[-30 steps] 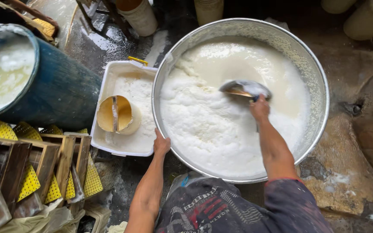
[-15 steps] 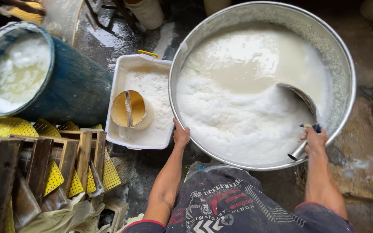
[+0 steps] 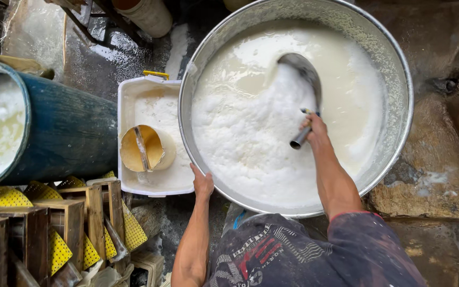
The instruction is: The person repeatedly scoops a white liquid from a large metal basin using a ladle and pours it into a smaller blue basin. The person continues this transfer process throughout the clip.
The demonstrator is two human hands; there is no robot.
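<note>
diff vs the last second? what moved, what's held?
The right hand swung the metal scoop from the middle of the big metal basin out to its right rim, then back into the white curd, grip unchanged. The left hand stayed on the near rim. White tub and blue barrel unmoved.

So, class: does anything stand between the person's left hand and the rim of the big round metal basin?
Nothing visible does. The left hand already rests on the near rim of the big round metal basin; the white rectangular plastic tub sits just beside it, not between.
</note>
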